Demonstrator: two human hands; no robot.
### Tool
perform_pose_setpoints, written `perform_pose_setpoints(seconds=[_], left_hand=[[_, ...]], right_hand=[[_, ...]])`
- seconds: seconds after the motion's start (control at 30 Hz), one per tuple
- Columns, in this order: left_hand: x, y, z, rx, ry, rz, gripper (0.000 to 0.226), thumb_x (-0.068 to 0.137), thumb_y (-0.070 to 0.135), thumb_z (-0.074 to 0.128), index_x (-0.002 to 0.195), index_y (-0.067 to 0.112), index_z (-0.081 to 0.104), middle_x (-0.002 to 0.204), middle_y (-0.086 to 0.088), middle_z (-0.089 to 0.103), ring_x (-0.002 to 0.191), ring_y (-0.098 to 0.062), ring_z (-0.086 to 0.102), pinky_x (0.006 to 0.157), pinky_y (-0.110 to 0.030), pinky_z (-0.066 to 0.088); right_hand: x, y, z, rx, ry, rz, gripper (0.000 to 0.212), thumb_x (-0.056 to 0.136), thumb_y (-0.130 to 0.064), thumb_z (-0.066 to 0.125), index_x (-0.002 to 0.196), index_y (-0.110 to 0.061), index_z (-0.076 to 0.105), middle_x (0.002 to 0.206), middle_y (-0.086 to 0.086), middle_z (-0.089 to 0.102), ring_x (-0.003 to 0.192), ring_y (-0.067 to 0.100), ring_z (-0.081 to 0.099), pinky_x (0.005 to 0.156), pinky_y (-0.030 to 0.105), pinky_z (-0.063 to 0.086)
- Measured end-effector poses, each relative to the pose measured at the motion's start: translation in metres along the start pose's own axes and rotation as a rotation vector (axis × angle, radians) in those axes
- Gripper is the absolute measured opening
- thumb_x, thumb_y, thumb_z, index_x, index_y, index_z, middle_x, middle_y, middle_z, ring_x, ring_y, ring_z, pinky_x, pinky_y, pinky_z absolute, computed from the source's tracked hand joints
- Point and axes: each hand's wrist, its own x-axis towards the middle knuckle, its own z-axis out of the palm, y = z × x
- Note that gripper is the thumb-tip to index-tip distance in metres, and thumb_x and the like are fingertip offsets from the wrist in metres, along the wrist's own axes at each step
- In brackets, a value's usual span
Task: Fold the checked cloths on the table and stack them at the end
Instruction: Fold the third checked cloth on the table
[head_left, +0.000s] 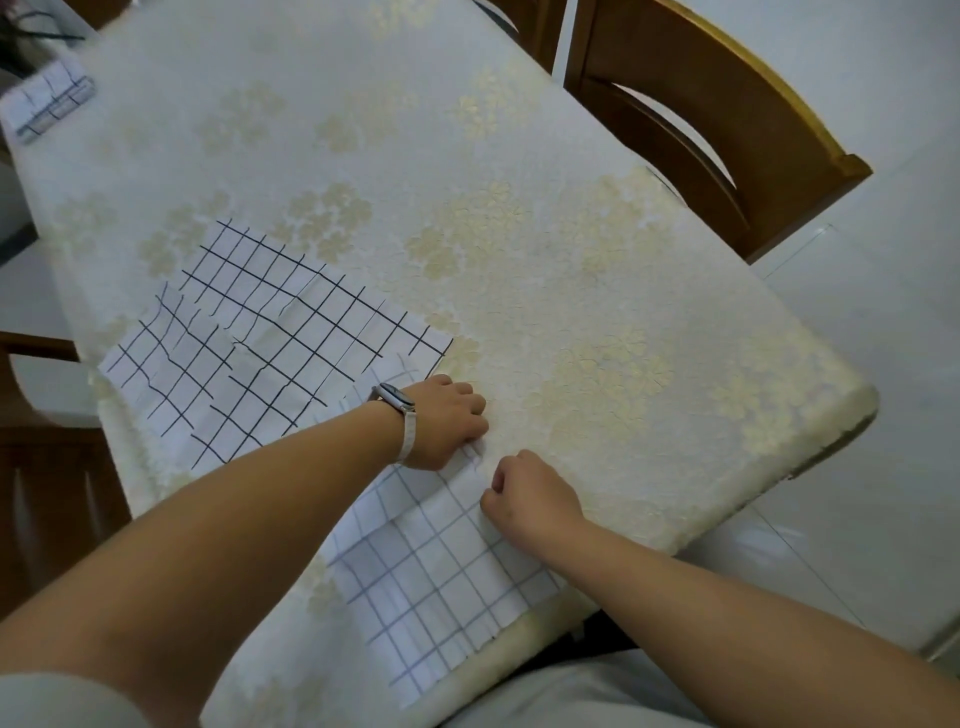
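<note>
A white cloth with a faint grey-blue check (441, 587) lies at the near edge of the table, partly under my arms. My left hand (447, 426), with a watch on its wrist, pinches the cloth's far edge. My right hand (530, 499) pinches the same edge a little nearer to me. A second white cloth with bold black check lines (270, 338) lies rumpled and unfolded just to the left and behind. A small folded checked cloth (49, 101) rests at the far left end of the table.
The table (597, 270) wears a cream cover with pale gold flowers. A wooden chair (717, 119) stands at its right side, another chair (47, 447) at the left. A dark object (26, 31) sits at the far left corner. Pale floor tiles lie to the right.
</note>
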Motion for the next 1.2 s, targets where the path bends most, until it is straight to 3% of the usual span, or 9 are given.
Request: perform_pose_setpoints(seconds=[0.5,0.67,0.9,1.2], left_hand=[[-0.001,-0.007,0.008,-0.104,0.050,-0.091,0.010,0.094,0.017,0.045,0.094,0.027,0.046,0.089,0.007,0.057,0.081,-0.015,0.050,0.089,-0.033,0.041],[-0.003,-0.008,0.009,-0.120,0.079,-0.116,0.009,0.095,0.018,0.043,0.093,0.026,0.045,0.086,0.008,0.055,0.077,-0.015,0.048,0.088,-0.032,0.040],[-0.002,-0.014,0.011,-0.049,0.025,-0.176,0.021,0.088,0.007,0.045,0.096,0.026,0.043,0.086,0.007,0.054,0.077,-0.015,0.045,0.088,-0.032,0.039],[0.002,-0.017,0.009,0.009,0.049,-0.119,0.027,0.086,0.016,0.049,0.112,0.026,0.050,0.095,0.007,0.055,0.083,-0.015,0.046,0.088,-0.031,0.036]], right_hand=[[-0.005,0.007,0.002,-0.011,0.002,0.010,0.026,0.088,-0.035,0.054,0.098,-0.012,0.062,0.106,0.003,0.052,0.090,0.023,0.056,0.076,0.036,0.050],[-0.005,0.008,0.000,0.004,-0.012,0.017,0.020,0.091,-0.028,0.052,0.096,-0.011,0.062,0.105,0.003,0.054,0.089,0.023,0.057,0.076,0.035,0.050],[-0.009,0.013,-0.011,0.100,-0.056,0.094,0.013,0.087,-0.022,0.052,0.079,-0.013,0.057,0.077,-0.001,0.055,0.069,0.019,0.054,0.063,0.030,0.044],[-0.018,0.022,-0.018,0.045,-0.087,0.116,0.009,0.088,-0.026,0.049,0.082,-0.019,0.048,0.078,-0.005,0.053,0.067,0.015,0.048,0.055,0.028,0.035]])
